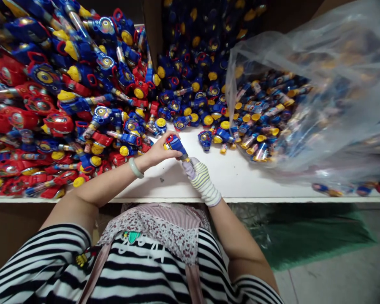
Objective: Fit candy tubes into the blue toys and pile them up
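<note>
Above the white table [164,185], my bare left hand [160,151] is closed round a blue plastic toy piece [176,145] with red and yellow parts. My right hand [200,176], in a striped glove, pinches the lower end of the same piece, where a narrow tube seems to join it; the fingers hide most of that tube. Just beyond lie loose blue toy pieces [205,139]. To the right, small printed tubes [262,151] with yellow ends spill out of a clear plastic bag [323,97].
A high heap of red and blue toys with tubes [47,122] covers the left side. Behind the hands, more blue pieces [205,59] fill a cardboard box [153,29]. The table's front edge [164,200] runs close to my body. Green sheeting [316,236] lies below at right.
</note>
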A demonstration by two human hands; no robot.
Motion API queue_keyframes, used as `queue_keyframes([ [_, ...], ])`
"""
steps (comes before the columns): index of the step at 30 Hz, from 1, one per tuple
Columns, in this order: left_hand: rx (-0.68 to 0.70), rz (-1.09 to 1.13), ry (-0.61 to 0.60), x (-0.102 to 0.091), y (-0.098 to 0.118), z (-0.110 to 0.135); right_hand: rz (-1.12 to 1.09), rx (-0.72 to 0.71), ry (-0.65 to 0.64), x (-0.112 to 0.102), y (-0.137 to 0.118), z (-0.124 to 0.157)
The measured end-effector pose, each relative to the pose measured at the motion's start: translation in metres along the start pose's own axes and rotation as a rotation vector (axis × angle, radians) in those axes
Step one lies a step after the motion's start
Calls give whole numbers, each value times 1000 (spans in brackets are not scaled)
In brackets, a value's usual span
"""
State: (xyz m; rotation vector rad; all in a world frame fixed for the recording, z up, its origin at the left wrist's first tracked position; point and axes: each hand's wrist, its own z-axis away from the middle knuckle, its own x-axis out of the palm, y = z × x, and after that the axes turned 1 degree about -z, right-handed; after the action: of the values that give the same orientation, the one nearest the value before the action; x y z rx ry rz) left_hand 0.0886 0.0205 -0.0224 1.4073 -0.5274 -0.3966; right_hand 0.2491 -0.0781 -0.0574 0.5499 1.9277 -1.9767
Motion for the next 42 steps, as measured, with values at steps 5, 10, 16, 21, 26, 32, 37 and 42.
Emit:
queue_keyframes([
  [5,123,-323,-203,-20,21,-8,-297,7,-100,1,3,2],
  [10,579,-753,505,-110,128,-71,-281,-5,-9,-33,33,-10],
  [16,391,-1119,1096,-241,243,-110,-175,115,46,-60,66,3],
  [21,510,-1175,617,-172,160,-101,126,72,194,-83,86,13],
  [26,187,-1118,-234,-18,35,-105,522,153,243,-97,86,-9],
  [32,69,-1078,-199,69,-33,-128,848,453,231,-86,70,-48],
  [37,-66,-821,-263,39,-48,-95,758,342,109,-87,78,-11],
  [42,-195,-192,-39,13,-45,-45,233,146,118,-74,76,27],
])
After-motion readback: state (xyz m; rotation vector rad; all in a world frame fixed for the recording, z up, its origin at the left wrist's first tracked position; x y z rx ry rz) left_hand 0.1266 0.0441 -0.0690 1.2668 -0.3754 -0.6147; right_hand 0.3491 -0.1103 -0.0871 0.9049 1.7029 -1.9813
